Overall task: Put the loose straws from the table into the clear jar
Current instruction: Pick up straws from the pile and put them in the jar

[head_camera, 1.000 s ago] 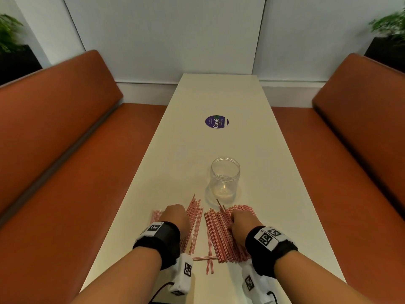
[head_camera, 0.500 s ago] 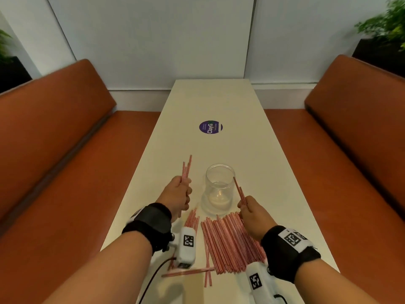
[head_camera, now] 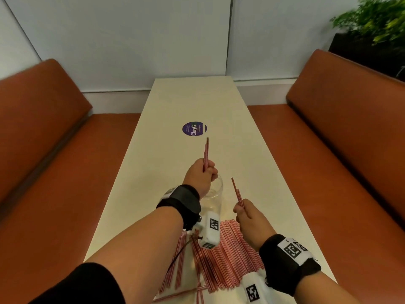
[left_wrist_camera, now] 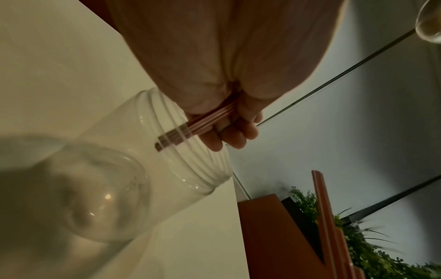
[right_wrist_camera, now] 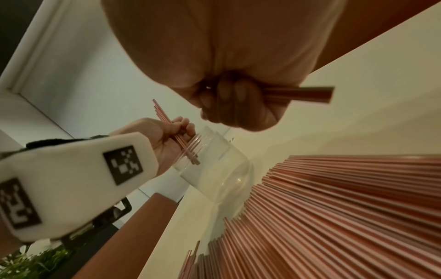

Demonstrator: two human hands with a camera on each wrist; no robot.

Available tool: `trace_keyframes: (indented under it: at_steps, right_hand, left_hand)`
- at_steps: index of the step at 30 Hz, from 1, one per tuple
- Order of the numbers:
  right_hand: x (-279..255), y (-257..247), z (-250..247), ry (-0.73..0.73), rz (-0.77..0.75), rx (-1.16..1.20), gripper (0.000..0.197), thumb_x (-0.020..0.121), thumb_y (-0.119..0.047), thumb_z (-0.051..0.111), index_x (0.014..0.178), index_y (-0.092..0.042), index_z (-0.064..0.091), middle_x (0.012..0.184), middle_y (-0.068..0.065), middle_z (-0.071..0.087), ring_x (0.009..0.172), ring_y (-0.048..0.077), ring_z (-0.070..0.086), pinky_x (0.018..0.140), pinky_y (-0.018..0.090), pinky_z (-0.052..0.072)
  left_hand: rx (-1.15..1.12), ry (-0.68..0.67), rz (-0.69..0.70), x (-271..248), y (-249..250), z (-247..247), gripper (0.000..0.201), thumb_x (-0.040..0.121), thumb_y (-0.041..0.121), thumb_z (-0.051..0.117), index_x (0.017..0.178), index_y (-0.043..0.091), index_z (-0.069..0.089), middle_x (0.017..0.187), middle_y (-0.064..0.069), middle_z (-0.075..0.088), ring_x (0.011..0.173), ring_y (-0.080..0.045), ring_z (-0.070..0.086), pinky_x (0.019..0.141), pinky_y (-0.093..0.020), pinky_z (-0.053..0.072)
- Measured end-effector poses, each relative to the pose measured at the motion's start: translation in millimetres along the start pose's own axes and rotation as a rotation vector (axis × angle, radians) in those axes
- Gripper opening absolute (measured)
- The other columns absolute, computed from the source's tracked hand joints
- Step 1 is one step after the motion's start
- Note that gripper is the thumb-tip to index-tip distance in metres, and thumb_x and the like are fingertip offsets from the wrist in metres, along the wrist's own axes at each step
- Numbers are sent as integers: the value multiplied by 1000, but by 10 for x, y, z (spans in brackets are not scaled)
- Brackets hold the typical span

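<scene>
The clear jar stands upright on the white table, partly hidden behind my left wrist. My left hand grips a few red-striped straws upright right over the jar's mouth. In the left wrist view the lower ends of those straws reach just inside the rim of the jar. My right hand pinches a few straws to the right of the jar, above the table. A wide pile of loose straws lies near the table's front edge.
A purple round sticker sits on the table beyond the jar. Orange benches run along both sides, and a green plant stands at the back right. A few stray straws lie crosswise by the front edge.
Both hands lifted off the pile, each holding a few straws. My left hand moved right and now sits over the jar's mouth; my right hand rose beside the jar.
</scene>
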State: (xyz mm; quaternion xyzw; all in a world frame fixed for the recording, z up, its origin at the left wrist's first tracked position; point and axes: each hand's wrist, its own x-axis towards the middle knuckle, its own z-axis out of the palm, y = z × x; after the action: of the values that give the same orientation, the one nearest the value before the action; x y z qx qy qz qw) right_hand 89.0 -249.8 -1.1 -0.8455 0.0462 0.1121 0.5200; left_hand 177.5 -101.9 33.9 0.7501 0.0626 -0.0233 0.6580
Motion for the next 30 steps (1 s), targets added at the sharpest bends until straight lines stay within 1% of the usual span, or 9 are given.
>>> trace_keyframes:
  at_steps: [6,9,12,15,17,19,22,26,30]
  right_hand:
    - [6,8,-21,1,-1,11,23,101,-28,34,93,-16,52,71,-3,51,60,13,43,61,31,38]
    - [7,10,-24,-3,-3,23,23,100,-29,34,94,-16,52,71,-3,50,60,12,43,60,31,38]
    - [10,30,-44,-13,-2,56,23,100,-30,35,94,-17,52,71,-4,49,60,12,42,60,32,37]
    - [16,27,-80,-19,40,153,21,99,-29,38,92,-15,53,71,-2,47,58,13,40,56,30,36]
    - [30,-47,-90,-45,84,293,19,99,-22,38,90,-13,52,67,-1,42,53,12,35,50,28,32]
    - [102,-189,-100,-98,52,385,20,99,-15,34,89,-12,51,64,-1,39,51,11,34,50,27,32]
    - [329,-487,-99,-140,-95,440,25,101,-12,30,89,-15,52,65,-2,44,58,13,42,61,28,41]
    - [660,-895,-17,-126,-241,593,28,102,-8,29,90,-14,53,72,2,50,70,15,51,76,30,46]
    - [869,-904,218,-171,-198,552,29,101,-5,29,89,-15,53,73,3,52,72,17,52,81,32,47]
  left_hand:
    - [31,2,-36,34,-27,3,22,96,1,40,88,16,53,89,-11,64,80,-22,63,88,-38,54]
    - [55,8,-26,26,-4,-3,18,96,2,41,95,14,54,94,-11,65,86,-23,63,89,-35,53]
    - [130,110,91,18,79,-112,11,96,15,50,105,17,55,103,-1,65,99,-19,61,90,-29,48]
    - [249,136,142,-38,17,-351,41,86,32,68,120,18,50,122,2,57,118,-16,53,102,-31,42]
    - [479,-27,17,-108,-109,-442,83,74,45,76,141,18,35,145,-1,41,133,-20,40,111,-37,34]
    - [709,-159,-45,-158,-208,-430,104,70,50,77,149,15,20,156,-4,26,141,-21,29,114,-34,26]
    - [725,-186,-24,-148,-246,-381,97,75,47,75,148,12,22,154,-7,30,139,-22,32,109,-29,28]
    - [750,-201,-50,-94,-297,-408,104,74,50,74,151,14,15,157,-6,26,142,-21,29,113,-31,26]
    - [727,-208,-50,-37,-343,-453,106,68,58,74,150,18,21,154,-3,32,138,-20,36,113,-35,32]
